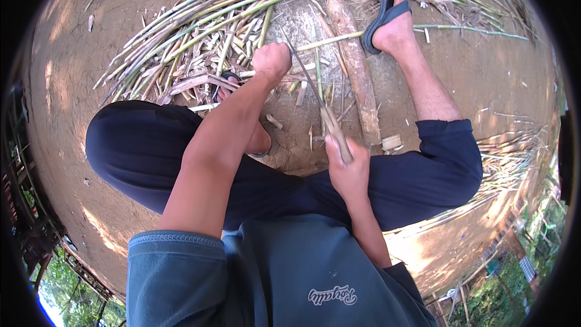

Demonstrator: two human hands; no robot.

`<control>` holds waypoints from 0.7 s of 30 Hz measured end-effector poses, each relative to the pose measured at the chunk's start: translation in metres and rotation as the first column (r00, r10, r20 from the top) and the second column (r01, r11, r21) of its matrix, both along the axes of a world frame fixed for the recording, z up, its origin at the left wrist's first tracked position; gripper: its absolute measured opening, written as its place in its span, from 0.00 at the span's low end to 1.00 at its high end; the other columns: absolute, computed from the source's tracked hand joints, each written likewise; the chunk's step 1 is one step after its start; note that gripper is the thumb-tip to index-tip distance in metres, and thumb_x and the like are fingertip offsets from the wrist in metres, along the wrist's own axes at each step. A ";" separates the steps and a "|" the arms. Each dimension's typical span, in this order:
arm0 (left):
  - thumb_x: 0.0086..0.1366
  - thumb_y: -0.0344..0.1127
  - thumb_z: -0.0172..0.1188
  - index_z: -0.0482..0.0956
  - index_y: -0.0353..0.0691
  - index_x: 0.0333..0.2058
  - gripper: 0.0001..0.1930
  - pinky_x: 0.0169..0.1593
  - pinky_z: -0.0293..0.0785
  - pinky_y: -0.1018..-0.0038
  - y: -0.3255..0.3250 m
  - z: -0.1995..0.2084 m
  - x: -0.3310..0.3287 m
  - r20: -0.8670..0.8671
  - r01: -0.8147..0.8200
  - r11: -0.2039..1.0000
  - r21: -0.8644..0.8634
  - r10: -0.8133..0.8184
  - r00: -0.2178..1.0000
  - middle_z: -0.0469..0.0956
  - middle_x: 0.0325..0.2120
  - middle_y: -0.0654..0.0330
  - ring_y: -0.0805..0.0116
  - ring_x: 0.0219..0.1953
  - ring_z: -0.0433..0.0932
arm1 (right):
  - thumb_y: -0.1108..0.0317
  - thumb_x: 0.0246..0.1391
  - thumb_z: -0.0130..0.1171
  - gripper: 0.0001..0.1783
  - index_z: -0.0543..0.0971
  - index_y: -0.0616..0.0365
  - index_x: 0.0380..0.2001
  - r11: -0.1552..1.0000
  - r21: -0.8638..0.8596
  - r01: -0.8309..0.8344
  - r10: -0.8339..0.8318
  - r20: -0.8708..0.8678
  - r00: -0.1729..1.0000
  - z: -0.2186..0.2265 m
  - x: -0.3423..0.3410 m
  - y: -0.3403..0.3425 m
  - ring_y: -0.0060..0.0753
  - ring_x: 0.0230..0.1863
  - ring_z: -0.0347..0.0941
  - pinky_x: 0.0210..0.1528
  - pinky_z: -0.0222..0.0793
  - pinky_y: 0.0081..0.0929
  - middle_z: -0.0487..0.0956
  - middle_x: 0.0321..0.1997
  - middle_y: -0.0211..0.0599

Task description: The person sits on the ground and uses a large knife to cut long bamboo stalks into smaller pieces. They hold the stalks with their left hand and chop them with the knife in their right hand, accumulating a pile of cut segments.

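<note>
My right hand (350, 168) is wrapped round the wooden handle of a long knife (311, 80). Its narrow dark blade slants up and left, the tip just beyond my left fist. My left hand (272, 60) is closed on a pale green cane stalk (330, 41), and the blade crosses this stalk close to the fist. To the right, the stalk runs over a rough log (356, 63) toward my sandalled right foot (392, 30). Whether the blade touches the stalk, I cannot tell.
A long bundle of green stalks (242, 1) arcs across the far side. Short cut pieces (200, 54) and dry husks are heaped at the left, beside my other foot (227, 85). More stalks (508, 157) lie on the bare earth at the right. A small wood block (392, 143) rests near the log's end.
</note>
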State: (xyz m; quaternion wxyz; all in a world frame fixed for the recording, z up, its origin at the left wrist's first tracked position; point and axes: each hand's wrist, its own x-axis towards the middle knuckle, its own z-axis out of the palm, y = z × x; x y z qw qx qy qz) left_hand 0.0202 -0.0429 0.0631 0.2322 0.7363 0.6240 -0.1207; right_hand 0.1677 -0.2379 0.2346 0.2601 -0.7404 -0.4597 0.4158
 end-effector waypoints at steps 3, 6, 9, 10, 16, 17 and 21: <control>0.59 0.32 0.52 0.85 0.36 0.32 0.12 0.41 0.80 0.61 -0.025 0.004 -0.007 -0.022 -0.009 0.998 0.056 0.010 1.000 0.83 0.33 0.45 0.52 0.37 0.84 | 0.69 0.56 0.60 0.09 0.78 0.65 0.28 0.994 0.050 0.096 -0.091 -0.092 0.992 0.041 0.005 -0.055 0.29 0.14 0.67 0.21 0.62 0.30 0.70 0.15 0.48; 0.59 0.32 0.52 0.85 0.36 0.31 0.12 0.42 0.80 0.61 0.006 0.001 -0.003 0.022 -0.027 1.000 0.012 0.027 0.999 0.83 0.34 0.46 0.52 0.37 0.84 | 0.68 0.56 0.61 0.09 0.79 0.65 0.28 0.999 0.029 0.037 -0.035 -0.045 0.998 0.015 0.007 -0.025 0.30 0.14 0.69 0.20 0.61 0.31 0.71 0.15 0.50; 0.60 0.31 0.51 0.85 0.37 0.33 0.12 0.42 0.80 0.62 -0.001 0.007 0.002 -0.002 -0.009 1.000 0.006 0.009 1.000 0.83 0.35 0.47 0.53 0.38 0.84 | 0.68 0.55 0.61 0.09 0.79 0.65 0.27 0.996 0.090 -0.004 0.003 0.008 1.000 -0.028 -0.008 0.015 0.31 0.14 0.69 0.20 0.62 0.31 0.71 0.15 0.49; 0.62 0.31 0.50 0.85 0.39 0.35 0.13 0.42 0.80 0.62 0.003 0.009 0.008 -0.033 0.021 1.000 -0.011 -0.021 0.999 0.83 0.37 0.49 0.54 0.40 0.83 | 0.68 0.55 0.61 0.09 0.79 0.65 0.27 0.999 0.054 0.002 -0.002 0.001 1.000 -0.019 -0.002 0.013 0.32 0.14 0.70 0.21 0.63 0.31 0.71 0.15 0.49; 0.58 0.31 0.52 0.85 0.35 0.31 0.12 0.41 0.80 0.61 -0.004 -0.006 -0.002 0.045 -0.031 0.999 0.028 0.029 0.999 0.82 0.32 0.44 0.51 0.36 0.84 | 0.69 0.55 0.60 0.09 0.79 0.65 0.27 0.997 0.023 0.067 -0.067 -0.034 0.997 0.035 0.012 -0.064 0.40 0.18 0.77 0.24 0.68 0.31 0.72 0.15 0.49; 0.58 0.31 0.52 0.84 0.35 0.30 0.11 0.41 0.80 0.61 -0.022 -0.011 -0.008 0.041 -0.031 0.999 0.011 0.030 0.999 0.83 0.32 0.44 0.51 0.36 0.84 | 0.68 0.56 0.60 0.10 0.78 0.65 0.26 0.998 0.046 0.032 -0.031 -0.018 0.999 0.012 0.001 -0.035 0.43 0.17 0.74 0.22 0.66 0.32 0.72 0.15 0.49; 0.58 0.31 0.52 0.84 0.35 0.32 0.12 0.43 0.79 0.61 -0.002 0.002 0.003 0.014 -0.029 1.000 0.004 0.029 0.999 0.82 0.34 0.44 0.51 0.39 0.83 | 0.67 0.56 0.60 0.12 0.77 0.65 0.25 0.998 0.068 0.002 -0.002 0.001 1.000 -0.012 -0.008 0.011 0.45 0.14 0.69 0.20 0.62 0.34 0.71 0.15 0.49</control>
